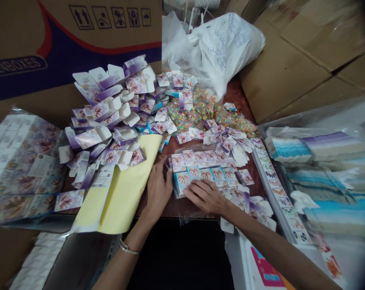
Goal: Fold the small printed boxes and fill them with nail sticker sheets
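A pack of small purple and blue printed boxes (202, 160) lies in rows at the middle of the table's front edge, with clear plastic film around it. My left hand (159, 186) is at the pack's left end, its fingers bent and close together; what lies between their tips is hidden. Across the front row of blue boxes rests my right hand (207, 196), its fingers stretched out over their tops. To the left of my left hand is a yellow sheet (126, 193), partly curled up, with a flattened purple carton (69, 200) beside it.
Open small cartons (100, 108) are heaped at the back left, beside clear bags of coloured beads (197, 106). A wrapped stack of boxes (25, 169) stands left. Large cardboard boxes (291, 68) and bundled flat cartons (330, 161) line the right. A white sack (231, 44) lies behind.
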The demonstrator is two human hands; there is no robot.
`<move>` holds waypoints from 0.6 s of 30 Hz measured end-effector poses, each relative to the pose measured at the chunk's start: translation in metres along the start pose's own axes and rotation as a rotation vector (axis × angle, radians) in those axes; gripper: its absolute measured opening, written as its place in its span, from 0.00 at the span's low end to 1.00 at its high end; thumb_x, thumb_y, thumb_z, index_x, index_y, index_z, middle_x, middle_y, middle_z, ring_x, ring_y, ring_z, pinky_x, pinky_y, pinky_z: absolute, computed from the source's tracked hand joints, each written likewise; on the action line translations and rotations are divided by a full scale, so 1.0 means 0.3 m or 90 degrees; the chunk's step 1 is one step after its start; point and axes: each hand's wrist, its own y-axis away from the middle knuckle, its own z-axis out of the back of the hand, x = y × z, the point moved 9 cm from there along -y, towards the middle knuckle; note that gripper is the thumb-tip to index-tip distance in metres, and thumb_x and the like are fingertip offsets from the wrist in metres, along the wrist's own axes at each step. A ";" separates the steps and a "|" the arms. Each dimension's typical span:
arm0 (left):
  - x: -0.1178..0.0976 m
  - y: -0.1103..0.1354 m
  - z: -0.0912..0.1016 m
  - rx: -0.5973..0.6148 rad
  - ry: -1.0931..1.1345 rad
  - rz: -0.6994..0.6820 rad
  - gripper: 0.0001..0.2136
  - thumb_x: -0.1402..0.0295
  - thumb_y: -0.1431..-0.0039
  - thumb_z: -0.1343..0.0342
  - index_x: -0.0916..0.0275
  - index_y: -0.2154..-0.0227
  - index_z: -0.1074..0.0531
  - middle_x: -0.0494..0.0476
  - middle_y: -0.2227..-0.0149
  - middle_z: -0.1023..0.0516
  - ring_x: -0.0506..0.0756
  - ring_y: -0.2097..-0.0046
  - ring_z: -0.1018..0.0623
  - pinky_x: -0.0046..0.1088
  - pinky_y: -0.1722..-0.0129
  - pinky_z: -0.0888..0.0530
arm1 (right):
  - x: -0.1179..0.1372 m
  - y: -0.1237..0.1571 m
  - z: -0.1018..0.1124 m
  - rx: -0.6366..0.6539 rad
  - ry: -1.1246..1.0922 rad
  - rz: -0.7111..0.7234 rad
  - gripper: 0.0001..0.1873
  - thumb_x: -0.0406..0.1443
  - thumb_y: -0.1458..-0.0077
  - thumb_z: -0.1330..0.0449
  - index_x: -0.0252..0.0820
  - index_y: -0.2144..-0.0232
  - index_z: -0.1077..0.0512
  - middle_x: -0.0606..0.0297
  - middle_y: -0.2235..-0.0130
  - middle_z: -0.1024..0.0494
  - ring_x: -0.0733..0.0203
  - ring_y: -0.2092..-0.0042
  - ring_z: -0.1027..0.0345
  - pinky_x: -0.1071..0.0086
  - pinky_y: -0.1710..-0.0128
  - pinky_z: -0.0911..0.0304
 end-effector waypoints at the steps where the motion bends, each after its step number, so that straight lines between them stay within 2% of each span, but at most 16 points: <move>1: -0.004 -0.006 -0.005 0.002 0.004 -0.013 0.17 0.67 0.39 0.56 0.66 0.48 0.41 0.64 0.50 0.32 0.57 0.47 0.33 0.39 0.47 0.36 | -0.003 0.008 0.006 -0.011 0.015 -0.008 0.15 0.33 0.42 0.49 0.47 0.52 0.34 0.66 0.61 0.24 0.64 0.53 0.35 0.67 0.53 0.42; 5: 0.004 -0.039 -0.036 0.018 -0.015 -0.020 0.17 0.69 0.40 0.56 0.67 0.48 0.39 0.65 0.49 0.34 0.57 0.46 0.35 0.40 0.45 0.38 | -0.009 0.021 0.024 -0.020 0.037 -0.013 0.16 0.32 0.42 0.50 0.43 0.52 0.33 0.65 0.61 0.23 0.63 0.54 0.34 0.67 0.53 0.42; 11: 0.016 -0.081 -0.060 -0.001 -0.035 -0.006 0.18 0.70 0.40 0.57 0.67 0.48 0.39 0.65 0.48 0.35 0.58 0.46 0.35 0.41 0.45 0.38 | -0.034 0.008 0.024 -0.004 -0.053 -0.003 0.18 0.33 0.39 0.53 0.46 0.47 0.37 0.67 0.60 0.23 0.66 0.56 0.33 0.70 0.57 0.41; 14: 0.020 -0.093 -0.070 0.003 -0.036 -0.007 0.18 0.70 0.40 0.58 0.65 0.47 0.39 0.64 0.48 0.35 0.58 0.46 0.35 0.42 0.46 0.37 | -0.036 0.001 0.015 0.012 -0.055 0.029 0.18 0.32 0.40 0.53 0.44 0.49 0.36 0.67 0.60 0.23 0.67 0.56 0.33 0.71 0.57 0.41; 18: 0.022 -0.100 -0.080 0.012 -0.035 -0.016 0.19 0.69 0.40 0.58 0.65 0.46 0.40 0.65 0.47 0.36 0.59 0.45 0.36 0.42 0.45 0.37 | 0.006 0.011 0.028 0.015 -0.040 0.049 0.16 0.31 0.41 0.53 0.45 0.53 0.33 0.67 0.60 0.23 0.65 0.54 0.34 0.69 0.55 0.40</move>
